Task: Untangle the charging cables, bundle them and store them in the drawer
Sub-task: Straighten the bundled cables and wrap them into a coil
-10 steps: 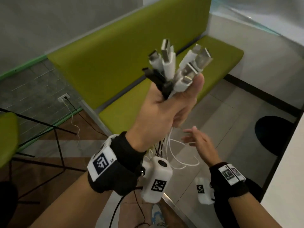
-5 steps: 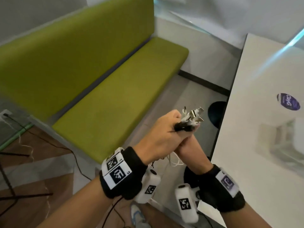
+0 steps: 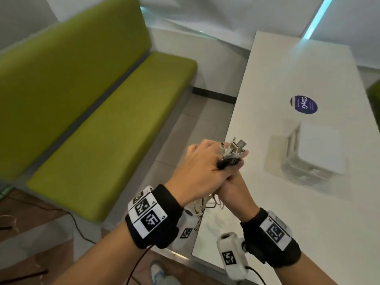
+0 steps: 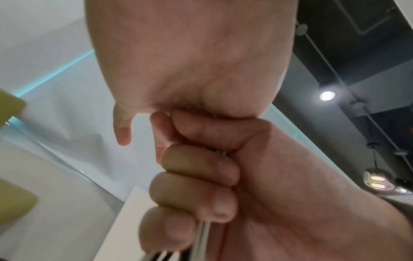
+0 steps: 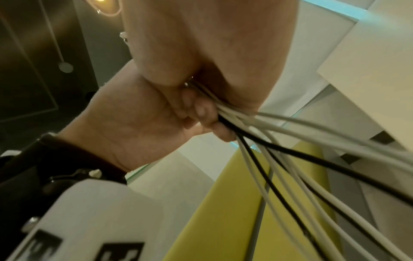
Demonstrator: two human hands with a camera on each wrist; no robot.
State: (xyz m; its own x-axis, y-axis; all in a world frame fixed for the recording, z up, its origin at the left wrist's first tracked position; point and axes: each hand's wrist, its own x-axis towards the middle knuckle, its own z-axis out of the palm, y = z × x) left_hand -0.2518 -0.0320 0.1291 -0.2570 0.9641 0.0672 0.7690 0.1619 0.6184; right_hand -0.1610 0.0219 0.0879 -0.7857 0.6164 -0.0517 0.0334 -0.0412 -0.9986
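Cables (image 5: 263, 123) clamped inside curled fingers (image 4: 196, 192) of both hands.

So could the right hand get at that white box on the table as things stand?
Probably not at once. The right hand is wrapped round the cables together with the left hand. The way across the table to the white box looks free, but it would have to let go first.

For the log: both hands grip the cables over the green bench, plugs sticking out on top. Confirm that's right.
One detail is off. The left hand and right hand do grip the cables, plugs on top, but over the edge of the white table, not the green bench. The head view shows it.
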